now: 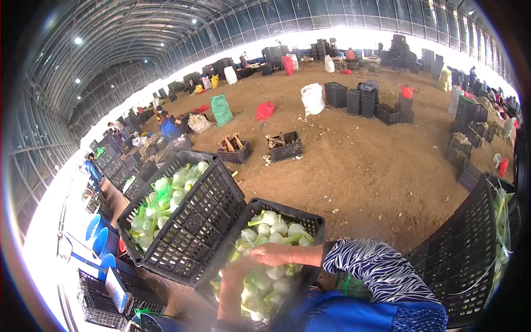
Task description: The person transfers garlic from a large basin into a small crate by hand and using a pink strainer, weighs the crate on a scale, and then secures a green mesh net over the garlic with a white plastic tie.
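A black plastic crate point(316, 219) in front of me is filled with pale bulbs with short green stalks point(268, 228) that look like fennel. Over the bulbs, my right hand point(271, 254) reaches in from the right with its fingers curled together. What it holds, if anything, is hidden. My left hand point(237, 270), smeared by motion, is just below and left of the right hand, over the same crate; its fingers cannot be made out. Left of this crate stands a taller black crate point(193, 224), also full of bulbs, with green netting point(162, 188) on top.
Another tall black crate point(459, 254) stands close on my right. Blue buckets point(105, 243) and a low black crate point(97, 301) are at lower left. Two crates of scraps point(235, 152) sit on the dirt floor point(354, 171) ahead, with sacks and co-workers farther off.
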`<state>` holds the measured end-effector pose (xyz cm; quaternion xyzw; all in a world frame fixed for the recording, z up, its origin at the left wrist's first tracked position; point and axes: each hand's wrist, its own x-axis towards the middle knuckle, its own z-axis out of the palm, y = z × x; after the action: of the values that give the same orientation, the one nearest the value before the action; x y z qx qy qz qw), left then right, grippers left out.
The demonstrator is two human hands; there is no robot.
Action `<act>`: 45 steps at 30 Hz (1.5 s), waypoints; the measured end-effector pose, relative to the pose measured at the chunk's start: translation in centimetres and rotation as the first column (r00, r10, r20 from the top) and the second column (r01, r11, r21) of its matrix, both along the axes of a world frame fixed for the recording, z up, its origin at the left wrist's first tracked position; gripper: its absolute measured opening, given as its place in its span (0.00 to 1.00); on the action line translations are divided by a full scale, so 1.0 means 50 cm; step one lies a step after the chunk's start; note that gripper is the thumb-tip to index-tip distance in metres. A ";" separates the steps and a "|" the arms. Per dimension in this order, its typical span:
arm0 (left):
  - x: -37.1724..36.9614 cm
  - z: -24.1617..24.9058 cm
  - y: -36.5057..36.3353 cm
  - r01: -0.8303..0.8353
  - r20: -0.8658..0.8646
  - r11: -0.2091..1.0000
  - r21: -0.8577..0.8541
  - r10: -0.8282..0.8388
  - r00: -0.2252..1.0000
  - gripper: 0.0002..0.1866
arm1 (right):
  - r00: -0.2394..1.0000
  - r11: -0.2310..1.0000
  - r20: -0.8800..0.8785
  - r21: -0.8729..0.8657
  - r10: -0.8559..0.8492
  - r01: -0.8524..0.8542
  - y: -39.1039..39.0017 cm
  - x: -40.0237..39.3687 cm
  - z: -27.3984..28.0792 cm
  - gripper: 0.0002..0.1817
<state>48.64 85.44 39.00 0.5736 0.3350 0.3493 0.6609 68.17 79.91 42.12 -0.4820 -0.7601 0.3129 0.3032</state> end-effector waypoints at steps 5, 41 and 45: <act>0.000 -0.026 0.009 -0.117 0.068 0.986 -0.120 0.126 0.990 0.10 | 0.994 0.985 0.035 -0.136 -0.101 0.105 0.006 -0.012 0.005 0.09; 0.006 0.077 -0.131 0.457 -0.602 0.392 0.798 0.526 0.601 0.07 | 0.838 0.924 0.436 0.334 -0.328 0.187 0.070 -0.022 -0.028 0.04; 0.008 0.068 -0.131 0.498 -0.616 0.364 0.787 0.409 0.673 0.05 | 0.849 0.946 0.433 0.241 -0.304 0.216 0.090 -0.031 -0.021 0.04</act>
<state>49.02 78.91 42.42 0.9366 0.2935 0.1890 0.0293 66.62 84.41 41.06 -0.6115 -0.7634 0.0730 0.1951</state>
